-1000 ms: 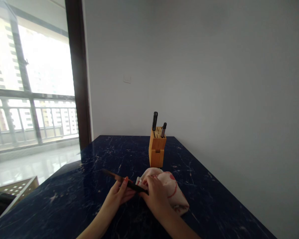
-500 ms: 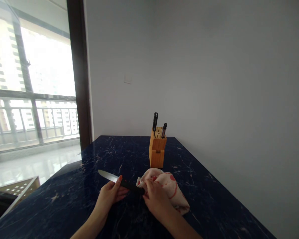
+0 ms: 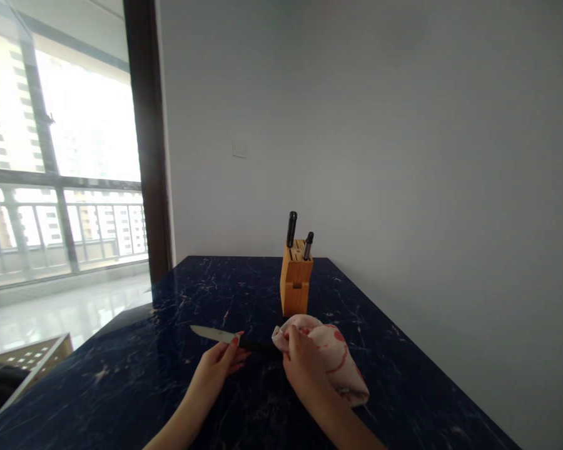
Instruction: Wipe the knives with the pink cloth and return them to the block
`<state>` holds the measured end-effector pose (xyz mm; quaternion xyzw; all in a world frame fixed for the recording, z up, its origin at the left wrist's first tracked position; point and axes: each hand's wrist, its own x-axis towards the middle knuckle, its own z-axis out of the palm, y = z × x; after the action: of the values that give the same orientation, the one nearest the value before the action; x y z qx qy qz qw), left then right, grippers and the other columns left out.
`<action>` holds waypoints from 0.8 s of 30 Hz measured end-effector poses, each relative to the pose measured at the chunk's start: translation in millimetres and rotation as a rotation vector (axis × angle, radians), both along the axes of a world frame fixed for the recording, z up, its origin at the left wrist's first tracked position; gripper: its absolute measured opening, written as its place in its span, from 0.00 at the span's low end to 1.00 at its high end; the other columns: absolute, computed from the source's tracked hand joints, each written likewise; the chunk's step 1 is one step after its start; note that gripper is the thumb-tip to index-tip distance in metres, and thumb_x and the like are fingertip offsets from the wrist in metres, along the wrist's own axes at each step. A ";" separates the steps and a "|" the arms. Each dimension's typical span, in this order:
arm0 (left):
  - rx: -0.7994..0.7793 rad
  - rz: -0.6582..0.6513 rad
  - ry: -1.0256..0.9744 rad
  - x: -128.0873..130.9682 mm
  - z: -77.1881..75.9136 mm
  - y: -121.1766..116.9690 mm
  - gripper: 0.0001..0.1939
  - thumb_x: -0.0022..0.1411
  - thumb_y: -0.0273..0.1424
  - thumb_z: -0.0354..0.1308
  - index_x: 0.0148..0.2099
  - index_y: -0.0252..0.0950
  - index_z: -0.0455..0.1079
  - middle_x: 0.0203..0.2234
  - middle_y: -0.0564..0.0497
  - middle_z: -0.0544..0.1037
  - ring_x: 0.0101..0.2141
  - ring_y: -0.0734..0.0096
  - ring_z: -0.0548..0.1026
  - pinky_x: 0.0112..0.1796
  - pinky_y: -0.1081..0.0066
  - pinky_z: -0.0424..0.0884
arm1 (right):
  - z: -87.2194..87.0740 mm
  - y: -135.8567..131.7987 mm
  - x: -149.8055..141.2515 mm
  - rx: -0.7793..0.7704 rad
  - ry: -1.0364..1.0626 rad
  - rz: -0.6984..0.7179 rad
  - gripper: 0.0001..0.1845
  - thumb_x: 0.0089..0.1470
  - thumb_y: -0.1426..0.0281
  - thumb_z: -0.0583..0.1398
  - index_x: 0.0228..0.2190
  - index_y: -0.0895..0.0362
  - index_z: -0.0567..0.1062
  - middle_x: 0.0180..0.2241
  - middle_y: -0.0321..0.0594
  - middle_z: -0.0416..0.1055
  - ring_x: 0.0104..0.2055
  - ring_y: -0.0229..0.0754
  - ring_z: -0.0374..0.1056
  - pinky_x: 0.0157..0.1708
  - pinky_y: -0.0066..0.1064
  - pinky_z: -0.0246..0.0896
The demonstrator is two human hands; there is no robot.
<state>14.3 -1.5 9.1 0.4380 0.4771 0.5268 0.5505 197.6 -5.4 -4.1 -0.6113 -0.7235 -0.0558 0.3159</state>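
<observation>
A knife (image 3: 258,346) with a black handle and a bright blade lies across the space between my hands, its tip pointing left. My left hand (image 3: 219,362) pinches it where blade and handle meet. My right hand (image 3: 303,359) grips a bunched cloth (image 3: 335,356), pale pink with red markings, close to the handle's end. That end is partly hidden by the cloth and fingers. Behind the cloth stands a wooden knife block (image 3: 296,281), holding a black-handled knife (image 3: 291,229) and another dark-handled tool (image 3: 308,245); other slots in its top show no handles.
Everything rests on a dark blue marbled table (image 3: 234,281) that narrows toward a grey wall (image 3: 380,156). Left of the table is a light perforated basket or chair part (image 3: 32,359), beside a dark object. A large window (image 3: 89,125) fills the far left.
Both hands, the knife and the cloth have shifted a little to the right. The knife lies flatter, and its handle end is more covered by the cloth and right fingers.
</observation>
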 end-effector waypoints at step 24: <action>0.244 -0.086 0.449 14.0 -10.9 -12.8 0.22 0.50 0.48 0.54 0.18 0.34 0.69 0.12 0.55 0.69 0.19 0.70 0.66 0.23 0.74 0.59 | 24.0 -24.3 -17.9 0.078 0.222 0.263 0.08 0.45 0.79 0.53 0.29 0.57 0.68 0.32 0.41 0.69 0.38 0.43 0.64 0.41 0.35 0.57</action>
<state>28.3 -14.2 -1.8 0.6270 0.5012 0.4461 0.3958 179.7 -29.7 20.0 -0.5009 -0.7552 0.0259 0.4220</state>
